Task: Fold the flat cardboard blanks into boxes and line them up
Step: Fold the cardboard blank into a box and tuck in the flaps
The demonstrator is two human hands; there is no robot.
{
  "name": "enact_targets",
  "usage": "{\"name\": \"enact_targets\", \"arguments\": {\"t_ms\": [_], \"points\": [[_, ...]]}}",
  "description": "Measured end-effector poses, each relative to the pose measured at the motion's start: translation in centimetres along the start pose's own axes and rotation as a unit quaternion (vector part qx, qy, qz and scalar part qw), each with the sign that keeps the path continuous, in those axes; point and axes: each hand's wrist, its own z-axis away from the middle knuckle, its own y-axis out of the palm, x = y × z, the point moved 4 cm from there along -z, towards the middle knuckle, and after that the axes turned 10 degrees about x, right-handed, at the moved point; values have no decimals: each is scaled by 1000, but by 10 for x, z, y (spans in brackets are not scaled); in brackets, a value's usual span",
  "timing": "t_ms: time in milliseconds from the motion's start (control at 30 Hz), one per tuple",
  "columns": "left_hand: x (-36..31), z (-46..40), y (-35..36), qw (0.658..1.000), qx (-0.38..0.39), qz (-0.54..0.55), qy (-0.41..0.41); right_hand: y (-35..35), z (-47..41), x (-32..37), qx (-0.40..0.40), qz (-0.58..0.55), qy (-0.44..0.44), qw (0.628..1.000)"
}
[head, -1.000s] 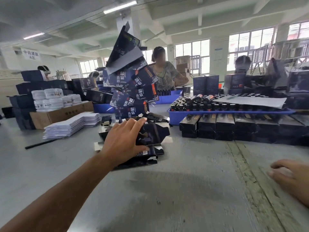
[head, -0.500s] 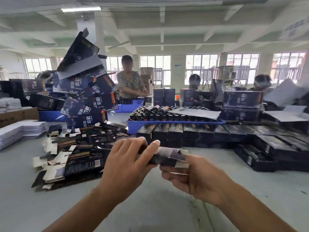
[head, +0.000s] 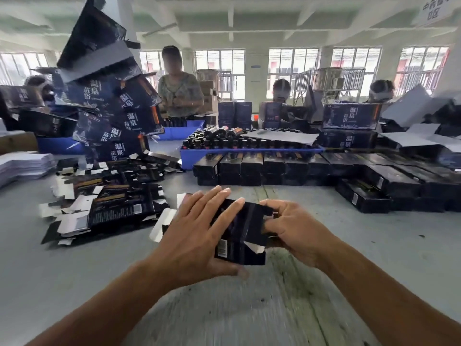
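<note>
Over the near middle of the grey desk (head: 74, 283), the person holds one dark cardboard blank (head: 239, 236), partly opened, its barcode panel turned toward the camera and a pale flap poking out at its lower right. The left hand (head: 197, 236) lies over the blank's left side, fingers nearly straight and spread across the top face, thumb tucked beneath the lower edge. The right hand (head: 296, 228) has a curled grip on the blank's right end, fingers bent round the dark end flaps.

To the left sits a loose heap of flat blanks (head: 109, 203), too overlapped to count; its nearest edge lies just beside the left hand. Beyond the hands runs a row of folded boxes (head: 252, 168), about six fronts in view and apparently two high, before blur merges them with more boxes trailing right. Behind that row stands one blue tray (head: 189, 156) packed with dark bottles (head: 224, 142). A leaning tower of larger printed cartons (head: 117, 108) rises at far left.

Bare desk stretches from the hands to the near edge, and a strip stays open between the hands and the box row
</note>
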Motion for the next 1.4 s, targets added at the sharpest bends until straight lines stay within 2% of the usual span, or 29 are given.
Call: {"name": "enact_targets", "arguments": {"t_ms": [100, 200, 333, 433, 600, 833, 933, 1067, 1267, 1400], "points": [[3, 0, -2, 1000, -13, -13, 2, 4, 2, -1, 5, -10, 7, 1000], [2, 0, -5, 999, -33, -23, -6, 3, 2, -4, 34, -69, 29, 997], [-3, 1, -8, 999, -25, -36, -7, 0, -1, -12, 71, -76, 64, 993], [0, 3, -8, 999, -8, -26, -19, 0, -6, -18, 40, -50, 66, 996], [7, 6, -8, 998, 4, -8, -63, 3, -11, -20, -31, -60, 16, 998], [2, 5, -3, 996, -21, 44, -70, 2, -5, -10, -145, -3, -68, 987], [1, 5, -3, 999, -29, 13, -44, 6, -3, -9, -146, 69, -85, 983], [1, 6, -4, 999, -23, -14, -31, 17, 0, -7, -105, 120, -80, 984], [1, 5, -8, 999, -17, 37, -32, 14, 4, 5, -146, 170, -154, 962], [4, 7, -9, 997, -32, 57, -41, 19, 5, 6, -148, 227, -168, 948]]}}
